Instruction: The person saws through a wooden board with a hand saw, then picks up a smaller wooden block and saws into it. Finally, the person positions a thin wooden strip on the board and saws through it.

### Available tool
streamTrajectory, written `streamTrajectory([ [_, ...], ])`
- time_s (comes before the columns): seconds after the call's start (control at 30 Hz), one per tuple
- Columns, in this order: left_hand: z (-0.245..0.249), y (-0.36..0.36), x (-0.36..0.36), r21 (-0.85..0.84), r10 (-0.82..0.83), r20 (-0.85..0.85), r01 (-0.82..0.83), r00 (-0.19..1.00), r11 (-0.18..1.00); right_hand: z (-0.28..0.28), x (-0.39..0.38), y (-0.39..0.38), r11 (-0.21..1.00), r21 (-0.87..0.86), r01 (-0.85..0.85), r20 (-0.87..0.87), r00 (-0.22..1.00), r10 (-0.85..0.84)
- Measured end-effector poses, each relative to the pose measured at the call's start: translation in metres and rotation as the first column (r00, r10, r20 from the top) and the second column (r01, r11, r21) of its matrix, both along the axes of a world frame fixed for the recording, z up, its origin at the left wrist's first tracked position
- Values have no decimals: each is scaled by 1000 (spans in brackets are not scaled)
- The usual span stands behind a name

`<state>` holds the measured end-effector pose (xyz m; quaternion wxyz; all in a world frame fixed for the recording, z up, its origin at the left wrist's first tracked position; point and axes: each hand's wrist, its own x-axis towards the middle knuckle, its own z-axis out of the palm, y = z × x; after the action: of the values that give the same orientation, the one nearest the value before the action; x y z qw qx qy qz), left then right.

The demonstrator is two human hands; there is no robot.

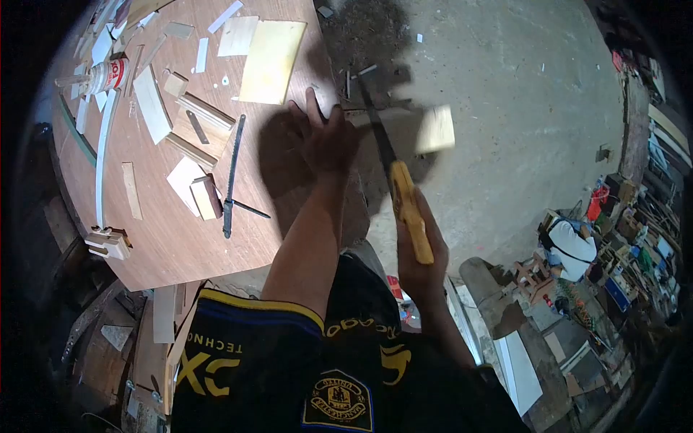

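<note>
My right hand (427,242) is wrapped round the yellow wooden handle of a handsaw (381,136). The dark blade points away from me, past the table's right edge. My left hand (328,141) rests near that edge with its fingers spread, a dark shadow beside it. To the right of the blade a pale wood offcut (434,130) shows against the floor, slightly blurred. Just beyond my left fingertips lies a pale yellow board (273,61) on the table.
The brown table (166,249) carries a small-bladed saw (232,173), a wooden jig (198,130), a small wood block (206,198), a clear bottle (108,76) and several offcuts. Concrete floor (520,108) stretches to the right. Another person (570,249) is by the clutter at far right.
</note>
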<state>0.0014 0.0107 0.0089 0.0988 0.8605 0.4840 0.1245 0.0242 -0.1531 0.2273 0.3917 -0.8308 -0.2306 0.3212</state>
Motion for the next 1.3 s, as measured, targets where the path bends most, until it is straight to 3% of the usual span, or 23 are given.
streamTrajectory([
  [0.1, -5, 0, 0, -20, 27, 17, -27, 999, 999, 10, -3, 8, 996, -89, 20, -106, 994, -29],
  [0.17, -8, -1, 1, -25, 24, 17, -24, 1000, 999, 16, 6, -4, 1000, -5, -22, -22, 1000, 22],
  [0.23, -6, 2, 1, -29, 33, 8, -33, 999, 999, 47, 5, -6, 992, -85, -92, -29, 996, 89],
  [0.33, -2, -4, -2, -52, 20, 37, -18, 999, 998, 7, 4, -5, 997, -71, -41, -40, 998, 38],
  [0.47, -7, -2, 0, -72, 25, 27, -23, 999, 997, 12, 9, 2, 999, -19, -41, -34, 999, 40],
  [0.5, -10, 1, 0, -50, 31, 32, -30, 999, 998, 32, 15, 1, 991, -129, -28, -158, 987, 8],
  [0.6, -6, -1, 1, -34, 42, 22, -41, 999, 999, 48, 9, -7, 989, -133, -69, -181, 982, 44],
  [0.67, -7, 1, 5, -24, 61, 21, -60, 998, 998, 40, 7, 3, 998, -63, -28, -193, 981, 15],
  [0.8, -10, 0, 4, -12, 62, 38, -62, 997, 998, 33, 10, -7, 997, -72, -18, -120, 993, 9],
  [0.9, -7, 1, 3, -27, 64, 64, -62, 996, 998, 32, 16, -8, 994, -36, -101, -67, 993, 99],
  [0.97, -6, -1, 3, -14, 69, 80, -68, 994, 998, 39, 5, -2, 979, -186, -86, -179, 982, 52],
  [1.03, -6, -1, 1, 2, 72, 92, -73, 993, 997, 36, -2, -2, 982, -142, -121, -123, 987, 104],
  [1.1, -3, 0, -1, -33, 47, 58, -45, 997, 998, 35, -8, -5, 987, -147, -69, -169, 985, 44],
  [1.13, 2, 0, -2, -75, 40, 70, -35, 997, 997, 32, -10, -8, 987, -115, -115, -27, 993, 113],
  [1.3, -1, 5, -9, -20, -9, 149, 12, 989, 1000, 28, -23, -7, 995, -84, -58, -18, 998, 57],
])
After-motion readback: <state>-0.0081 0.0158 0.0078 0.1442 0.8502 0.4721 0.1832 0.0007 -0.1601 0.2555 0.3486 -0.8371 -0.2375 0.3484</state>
